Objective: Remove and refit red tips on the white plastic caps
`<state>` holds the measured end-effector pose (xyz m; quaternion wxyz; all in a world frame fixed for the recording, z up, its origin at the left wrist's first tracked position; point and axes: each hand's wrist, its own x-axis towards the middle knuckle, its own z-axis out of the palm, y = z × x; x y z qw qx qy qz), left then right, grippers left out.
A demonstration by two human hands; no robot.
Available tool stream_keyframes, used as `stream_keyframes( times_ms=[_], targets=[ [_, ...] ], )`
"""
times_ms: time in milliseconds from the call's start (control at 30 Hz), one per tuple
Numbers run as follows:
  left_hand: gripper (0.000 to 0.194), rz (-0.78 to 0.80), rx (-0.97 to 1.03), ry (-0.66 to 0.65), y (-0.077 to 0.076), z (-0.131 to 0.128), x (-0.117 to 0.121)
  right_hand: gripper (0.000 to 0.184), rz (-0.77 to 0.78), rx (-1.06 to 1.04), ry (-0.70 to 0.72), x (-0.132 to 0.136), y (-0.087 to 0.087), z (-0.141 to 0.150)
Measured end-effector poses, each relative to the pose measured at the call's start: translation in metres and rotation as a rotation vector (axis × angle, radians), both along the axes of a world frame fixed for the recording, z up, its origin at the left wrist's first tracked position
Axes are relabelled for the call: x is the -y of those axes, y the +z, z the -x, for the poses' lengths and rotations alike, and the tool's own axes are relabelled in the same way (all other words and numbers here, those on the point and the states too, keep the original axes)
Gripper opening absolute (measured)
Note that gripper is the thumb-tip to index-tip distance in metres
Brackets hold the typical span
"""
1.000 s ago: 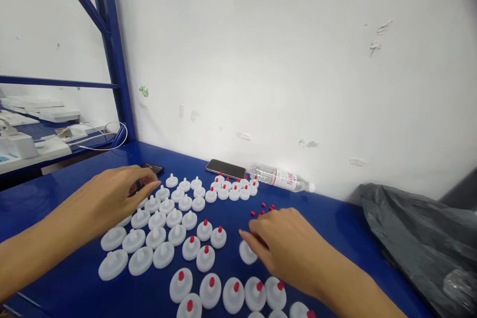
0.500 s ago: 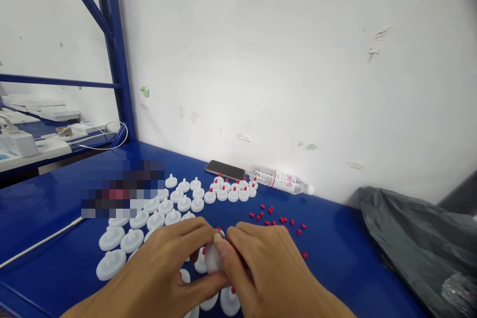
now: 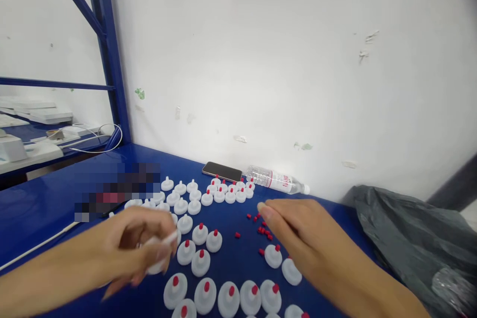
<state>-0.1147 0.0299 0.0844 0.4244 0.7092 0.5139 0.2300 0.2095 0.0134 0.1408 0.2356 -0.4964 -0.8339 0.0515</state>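
Gap between white discs [image 3: 213,243], bottle [image 3: 278,181] behind

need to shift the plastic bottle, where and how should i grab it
Probably by the tapering shoulder just below its white cap, from above and the front right. The plastic bottle lies on its side along the wall, which limits the far side, while the phone and red-tipped white discs crowd its other end.

Bright, soft light on the wall [image 3: 261,59]; left fingers [image 3: 161,219] blurred, top-right corner darkened
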Motion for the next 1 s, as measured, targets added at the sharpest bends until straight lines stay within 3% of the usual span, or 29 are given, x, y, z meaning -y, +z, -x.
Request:
stream_keyframes(
  times_ms=[100, 133, 200, 367, 567, 767, 900, 1000],
  targets=[
    [0.039, -0.314, -0.146, 0.007, 0.032, -0.013, -0.037, 0.043, 0.112, 0.319, -0.051, -0.009, -0.014, -0.003],
    [0.042, -0.458, -0.25, -0.001, 0.037, -0.018, -0.052, 0.038, 0.146, 0.41, -0.059, -0.011, -0.021, 0.0],
    [0.036, -0.531, -0.311, 0.016, 0.039, -0.029, -0.084, 0.03, 0.202, 0.523, -0.085, -0.013, -0.032, 0.007],
    [0.028, -0.497, -0.423, -0.038, 0.022, -0.053, -0.151, 0.03, 0.209, 0.543, -0.13, -0.014, -0.032, 0.009],
    [0.035, -0.388, -0.484, -0.144, 0.009, -0.055, -0.191, 0.033, 0.17, 0.513, -0.163, -0.016, -0.021, 0.003],
    [0.032, -0.422, -0.527, -0.182, 0.009, -0.057, -0.194, 0.031, 0.131, 0.422, -0.133, -0.011, -0.033, -0.01],
    [0.03, -0.62, -0.469, -0.123, 0.017, -0.058, -0.158, 0.037, 0.096, 0.29, -0.099, -0.003, -0.043, -0.023],
    [0.043, -0.724, -0.436, -0.111, 0.02, -0.052, -0.119, 0.036, 0.042, 0.218, -0.058, 0.002, -0.046, -0.025]
  ],
)
